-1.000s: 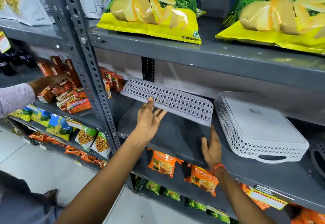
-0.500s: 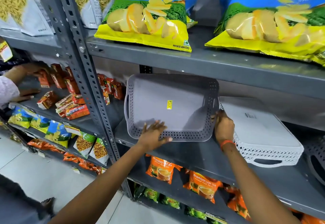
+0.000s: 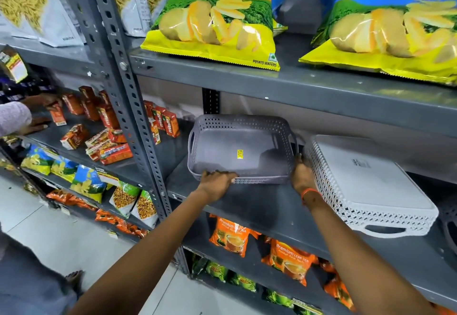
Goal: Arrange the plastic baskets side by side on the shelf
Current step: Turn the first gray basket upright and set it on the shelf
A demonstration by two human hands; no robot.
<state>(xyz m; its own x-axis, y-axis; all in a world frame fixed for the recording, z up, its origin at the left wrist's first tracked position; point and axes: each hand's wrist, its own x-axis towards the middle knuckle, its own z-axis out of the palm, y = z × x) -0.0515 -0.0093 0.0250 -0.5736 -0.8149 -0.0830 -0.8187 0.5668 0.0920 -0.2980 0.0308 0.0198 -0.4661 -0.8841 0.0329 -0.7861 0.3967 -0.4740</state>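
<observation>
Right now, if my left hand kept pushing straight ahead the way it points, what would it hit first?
The left hand already grips the grey basket by its front rim, so it meets the basket first; behind that, probably the shelf's back panel.

On the shelf (image 3: pixel 259 206), one basket (image 3: pixel 237 146) sits just left of another (image 3: pixel 366 186), perhaps touching.

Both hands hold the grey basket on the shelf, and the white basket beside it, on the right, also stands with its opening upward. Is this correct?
Not quite. In the head view the white basket lies upside down, its flat bottom facing up. The rest holds: the left hand and right hand grip the grey basket, open side up, on the shelf, with the white one to its right.
</observation>
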